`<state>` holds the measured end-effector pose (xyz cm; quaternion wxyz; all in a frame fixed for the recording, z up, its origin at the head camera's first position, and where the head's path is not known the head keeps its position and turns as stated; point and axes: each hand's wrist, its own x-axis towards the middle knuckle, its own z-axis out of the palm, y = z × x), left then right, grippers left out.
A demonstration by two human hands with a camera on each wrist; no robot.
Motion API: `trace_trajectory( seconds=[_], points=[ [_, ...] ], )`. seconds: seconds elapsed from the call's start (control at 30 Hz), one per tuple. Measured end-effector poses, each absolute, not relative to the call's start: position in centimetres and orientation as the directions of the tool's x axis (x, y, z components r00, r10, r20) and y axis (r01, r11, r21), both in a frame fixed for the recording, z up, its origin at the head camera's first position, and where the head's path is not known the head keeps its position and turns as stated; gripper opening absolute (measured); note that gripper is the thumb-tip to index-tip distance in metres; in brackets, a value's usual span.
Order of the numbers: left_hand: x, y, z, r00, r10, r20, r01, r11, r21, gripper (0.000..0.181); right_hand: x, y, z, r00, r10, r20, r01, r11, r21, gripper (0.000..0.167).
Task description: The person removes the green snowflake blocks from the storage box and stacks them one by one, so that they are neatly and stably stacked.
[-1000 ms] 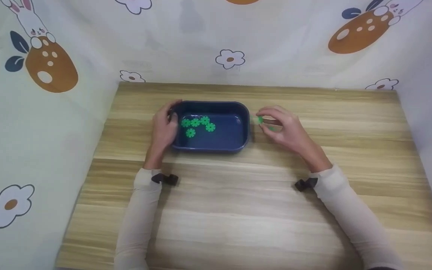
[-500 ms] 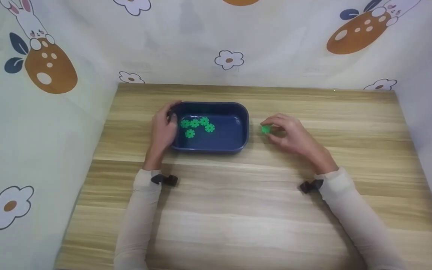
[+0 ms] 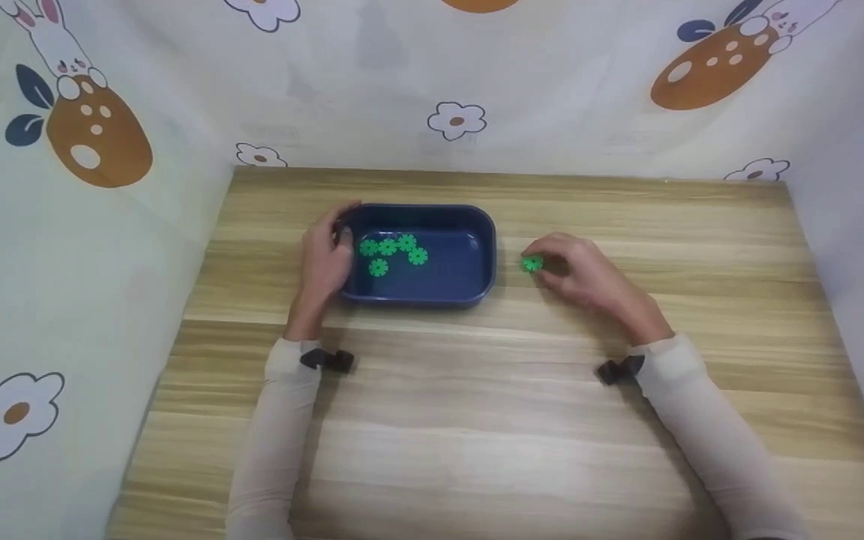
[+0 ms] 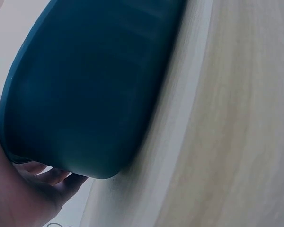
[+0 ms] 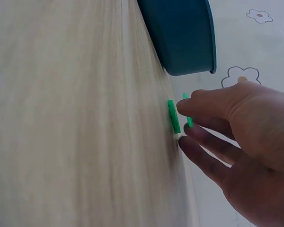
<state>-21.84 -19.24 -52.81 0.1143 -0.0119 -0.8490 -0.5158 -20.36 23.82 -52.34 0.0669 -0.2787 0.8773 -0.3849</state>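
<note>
Five green notched discs [image 3: 418, 256] lie in the left half of a dark blue tray [image 3: 454, 279] near the centre of the head view, with the tray's right half bare. A person's left hand [image 3: 325, 253] grips the tray's left end, thumb over the rim and fingers bent around the outside. Right of centre, the right hand [image 3: 582, 271] is nearly closed at the tips and appears to pinch a sixth disc [image 5: 189, 122] between thumb and finger. Mid-frame in the right wrist view, a seventh disc [image 5: 174, 117] lies on the wooden table [image 3: 469, 442], just apart from the one in hand. The work looks partway along: five pieces are gathered in the tray, while two, one held and one on the table, sit outside and await handling. Whether any of the five are joined is too small to tell.
</note>
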Motion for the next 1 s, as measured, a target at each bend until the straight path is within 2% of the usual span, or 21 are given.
trace_trajectory(
  seconds=[0.37,0.63,1.0],
  points=[
    [-21.71,-19.26,-52.69,-0.975,-0.091,0.205,0.141,0.463,0.875,0.047,-20.54,23.92,-52.69,-0.838,-0.537,0.097,-0.443,0.566,-0.696,0.037],
    [-21.78,-19.34,-52.78,-0.973,-0.095,0.208,0.139,0.477,0.868,0.047,-20.47,24.01,-52.80,-0.853,-0.518,0.062,-0.406,0.586,-0.701,0.049],
    [-21.75,-19.26,-52.73,-0.974,-0.093,0.205,0.136,0.480,0.867,0.046,-20.35,24.07,-52.67,-0.860,-0.509,0.034,-0.378,0.591,-0.713,0.056]
  ],
)
